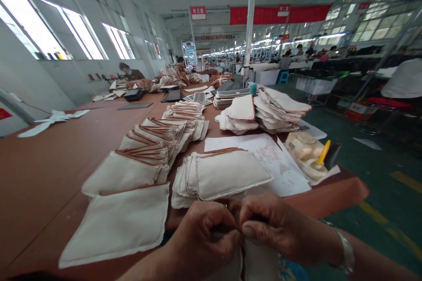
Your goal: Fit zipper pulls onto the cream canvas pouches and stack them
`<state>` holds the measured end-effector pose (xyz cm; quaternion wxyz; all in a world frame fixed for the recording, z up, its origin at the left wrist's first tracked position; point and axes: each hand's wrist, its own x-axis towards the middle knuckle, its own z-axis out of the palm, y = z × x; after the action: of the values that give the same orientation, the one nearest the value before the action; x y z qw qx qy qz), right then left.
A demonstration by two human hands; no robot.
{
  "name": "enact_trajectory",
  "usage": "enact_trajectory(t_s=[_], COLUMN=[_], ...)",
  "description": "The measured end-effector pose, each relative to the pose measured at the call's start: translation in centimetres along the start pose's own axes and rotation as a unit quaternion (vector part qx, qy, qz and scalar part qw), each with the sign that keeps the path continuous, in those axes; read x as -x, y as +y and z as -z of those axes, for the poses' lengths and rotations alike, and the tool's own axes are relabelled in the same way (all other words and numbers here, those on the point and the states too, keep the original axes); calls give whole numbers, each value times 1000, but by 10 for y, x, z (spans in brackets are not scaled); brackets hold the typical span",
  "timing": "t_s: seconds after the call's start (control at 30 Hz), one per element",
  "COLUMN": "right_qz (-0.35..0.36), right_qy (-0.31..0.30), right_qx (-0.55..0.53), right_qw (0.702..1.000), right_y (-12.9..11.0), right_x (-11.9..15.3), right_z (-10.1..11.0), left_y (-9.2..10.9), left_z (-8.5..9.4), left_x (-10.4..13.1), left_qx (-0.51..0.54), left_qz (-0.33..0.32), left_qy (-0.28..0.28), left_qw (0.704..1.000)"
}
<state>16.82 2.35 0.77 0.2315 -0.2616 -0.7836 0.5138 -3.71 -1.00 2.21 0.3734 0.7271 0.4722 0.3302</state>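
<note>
At the front edge of the table, my left hand [207, 232] and my right hand [280, 224] are close together, both closed in a pinch. Between them is the brown edge of a cream fabric pouch [260, 259], which hangs below my fingers. My thumbs and fingers hide most of that edge. Just beyond my hands lies a small stack of similar cream pouches [234, 173] with brown trim. To its left, a long overlapping row of pouches [141, 158] runs away from me, with one pouch [118, 215] lying nearest.
White paper [257, 153] with brown stains lies beyond the stack. On its right stands a plastic tub [303, 149] with a yellow-handled brush [325, 151]. Piled cream pieces [280, 109] and a teal thread spool [253, 88] are farther back. Another person [132, 72] sits at the far left.
</note>
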Motion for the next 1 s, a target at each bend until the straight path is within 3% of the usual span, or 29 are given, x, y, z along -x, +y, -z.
enact_trajectory(t_s=[0.1, 0.3, 0.47, 0.6, 0.73, 1.0], right_qz=[7, -31, -21, -61, -54, -34], right_qy=[9, -29, -43, -32, -27, 22], right_qx=[19, -85, -78, -110, -115, -21], right_qw=[1000, 995, 996, 992, 992, 999], right_y=[8, 9, 1, 8, 11, 16], right_x=[-1, -6, -10, -9, -9, -9], right_z=[-3, 0, -2, -5, -7, -18], left_y=[-3, -16, -17, -10, -4, -7], left_z=[-3, -7, -4, 14, 29, 20], left_x=[2, 3, 5, 12, 11, -4], left_qx=[-20, -34, -49, 3, 114, 151], left_qz=[-3, 33, -22, 57, 123, 198], left_qy=[6, 16, 44, -7, -109, -172], left_qw=[1000, 999, 998, 998, 980, 953])
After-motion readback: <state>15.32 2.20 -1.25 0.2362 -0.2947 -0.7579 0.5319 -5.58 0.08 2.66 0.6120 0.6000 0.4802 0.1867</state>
